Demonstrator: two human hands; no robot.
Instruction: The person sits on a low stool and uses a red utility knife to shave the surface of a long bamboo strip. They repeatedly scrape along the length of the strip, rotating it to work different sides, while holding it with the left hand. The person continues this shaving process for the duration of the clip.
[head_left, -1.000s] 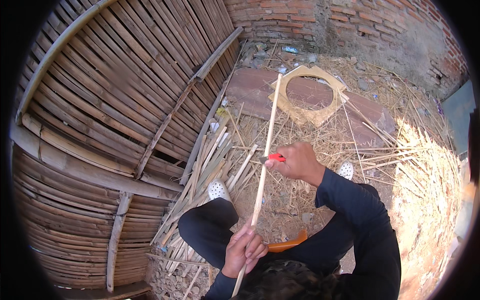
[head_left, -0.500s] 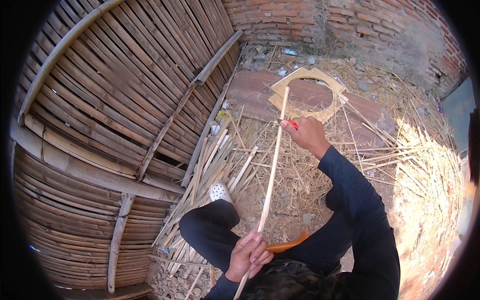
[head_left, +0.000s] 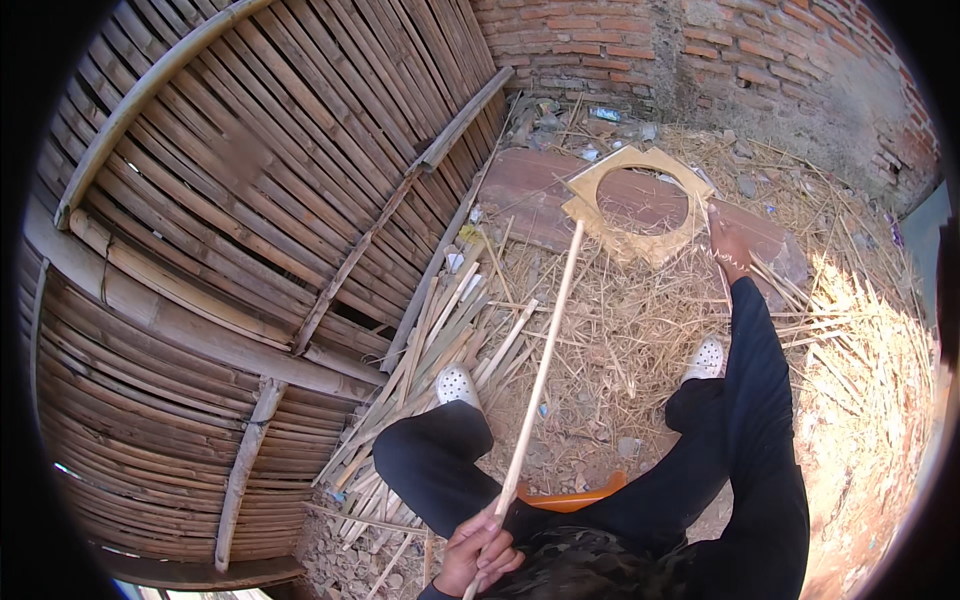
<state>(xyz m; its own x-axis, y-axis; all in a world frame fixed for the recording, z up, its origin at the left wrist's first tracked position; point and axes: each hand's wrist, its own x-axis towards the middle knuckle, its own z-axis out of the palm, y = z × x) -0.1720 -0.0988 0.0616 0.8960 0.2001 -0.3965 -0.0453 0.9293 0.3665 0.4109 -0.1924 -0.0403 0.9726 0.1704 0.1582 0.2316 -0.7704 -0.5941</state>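
A long pale bamboo strip (head_left: pixel 545 375) slants from my lap toward the far end of the ground. Near the lower edge my left hand (head_left: pixel 482 556) is closed around its near part. Beyond the strip's far tip lies a tan board with a large round hole (head_left: pixel 610 240), its outer edge angular. My right hand (head_left: pixel 729 246) reaches out to the right edge of this board, arm stretched. Its fingers are too blurred and turned away to show what they hold, and the red-handled tool seen earlier is not visible.
Bamboo slats form a wall (head_left: pixel 240 180) on the left; bricks form the far wall (head_left: pixel 590 55). A pile of split bamboo strips (head_left: pixel 425 335) lies by the slats. A reddish slab (head_left: pixel 525 190) sits under the board. Shavings (head_left: pixel 610 340) cover the ground. An orange stool (head_left: pixel 572 500) is beneath me.
My right hand has left the bamboo strip and moved right to the board's edge. My left hand keeps its hold, and the strip's far tip has dropped nearer. The view has shifted slightly.
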